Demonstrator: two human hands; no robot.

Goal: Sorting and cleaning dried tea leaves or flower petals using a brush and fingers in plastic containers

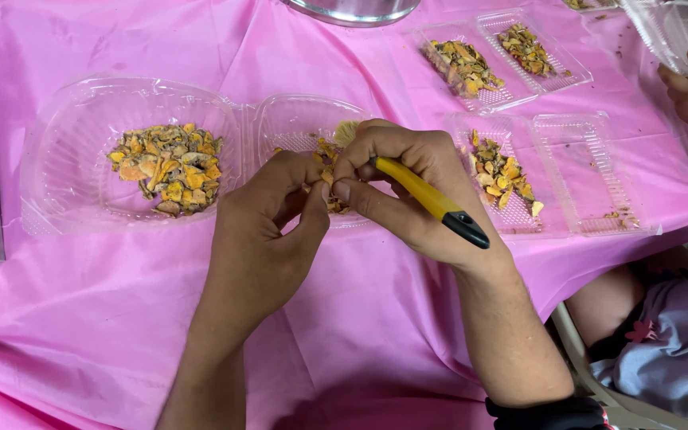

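Here, my right grip [408, 183] is closing around a yellow-handled brush [428, 195]; my left grip [280, 215] is pinching a small orange piece [326, 171] above the clear clamshell tray [73, 159].

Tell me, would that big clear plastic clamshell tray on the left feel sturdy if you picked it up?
Probably not. The clamshell tray looks thin and see-through, so it would likely flex. It seems light, holding only a small heap of dried orange pieces, which might slide if tilted.

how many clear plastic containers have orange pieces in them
4, possibly more. One large container at left, one behind the hands, one at right, one at top right. Another at the top edge is cut off.
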